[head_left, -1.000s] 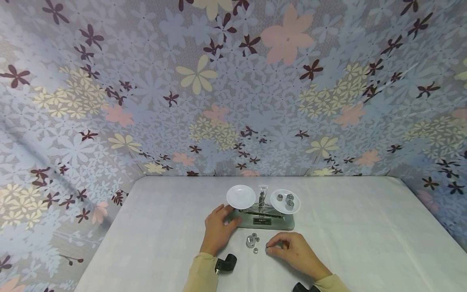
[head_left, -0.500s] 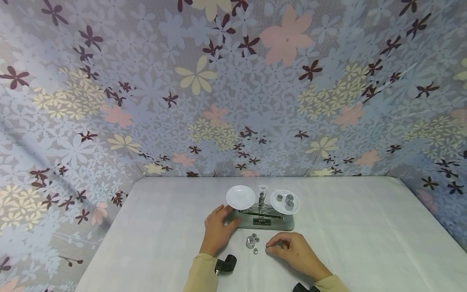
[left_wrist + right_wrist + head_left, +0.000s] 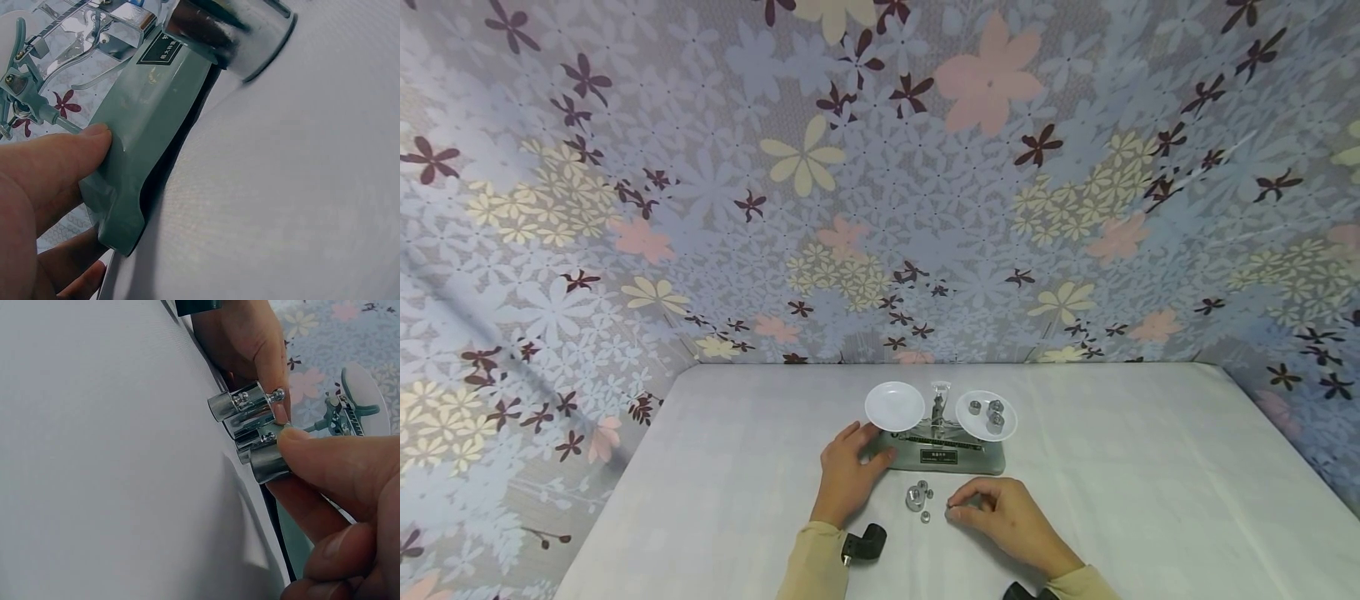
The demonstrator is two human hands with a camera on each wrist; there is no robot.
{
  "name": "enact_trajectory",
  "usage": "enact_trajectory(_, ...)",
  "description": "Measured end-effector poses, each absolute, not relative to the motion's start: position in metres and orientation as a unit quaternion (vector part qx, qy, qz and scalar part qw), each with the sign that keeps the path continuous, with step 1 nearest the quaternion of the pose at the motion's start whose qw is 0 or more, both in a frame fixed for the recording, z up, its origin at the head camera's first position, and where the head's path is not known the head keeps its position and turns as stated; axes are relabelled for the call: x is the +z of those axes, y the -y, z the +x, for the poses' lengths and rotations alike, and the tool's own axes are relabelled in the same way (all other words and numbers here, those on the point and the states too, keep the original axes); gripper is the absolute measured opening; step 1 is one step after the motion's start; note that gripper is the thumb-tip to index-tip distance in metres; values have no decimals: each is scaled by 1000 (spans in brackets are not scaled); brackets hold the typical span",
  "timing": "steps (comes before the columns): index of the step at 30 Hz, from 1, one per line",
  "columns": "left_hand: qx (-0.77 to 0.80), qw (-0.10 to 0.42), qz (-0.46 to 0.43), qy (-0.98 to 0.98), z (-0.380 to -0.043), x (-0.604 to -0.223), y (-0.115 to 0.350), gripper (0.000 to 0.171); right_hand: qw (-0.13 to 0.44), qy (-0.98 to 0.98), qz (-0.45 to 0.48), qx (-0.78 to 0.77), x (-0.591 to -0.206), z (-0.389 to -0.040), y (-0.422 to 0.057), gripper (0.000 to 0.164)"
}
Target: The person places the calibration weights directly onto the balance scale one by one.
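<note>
A green-based balance scale (image 3: 977, 461) stands on the table. My left hand (image 3: 847, 471) grips the left end of its base, thumb on the front face (image 3: 94, 147) and fingers around the end. Between thumb and fingertip, my right hand (image 3: 1009, 518) pinches a small shiny metal weight (image 3: 269, 465), low over the cloth in front of the scale. The left pan (image 3: 895, 406) is bare. Three metal weights (image 3: 996, 407) sit on the right pan (image 3: 974, 424). A larger weight (image 3: 914, 498) and several small ones (image 3: 925, 517) stand between my hands.
A white cloth (image 3: 1150, 483) covers the table, which meets a flower-patterned wall (image 3: 880, 208) at the back and sides. A black wrist camera (image 3: 869, 541) juts from the left sleeve, close to the table.
</note>
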State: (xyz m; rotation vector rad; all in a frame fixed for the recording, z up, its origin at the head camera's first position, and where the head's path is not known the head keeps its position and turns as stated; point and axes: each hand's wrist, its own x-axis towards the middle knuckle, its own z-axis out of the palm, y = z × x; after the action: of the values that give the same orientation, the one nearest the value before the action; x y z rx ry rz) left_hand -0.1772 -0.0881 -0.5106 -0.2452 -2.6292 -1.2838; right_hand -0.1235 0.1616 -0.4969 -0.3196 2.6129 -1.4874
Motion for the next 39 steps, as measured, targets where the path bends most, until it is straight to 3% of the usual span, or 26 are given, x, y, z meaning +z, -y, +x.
enact_trajectory(18,-434,106,-84,891,-177,-512,89,42,34,-856,-125,-501,-493,-121,-162,10)
enact_trajectory(39,-434,105,-84,891,-176,-511,88,42,-68,-843,-150,-511,-481,-117,-156,11)
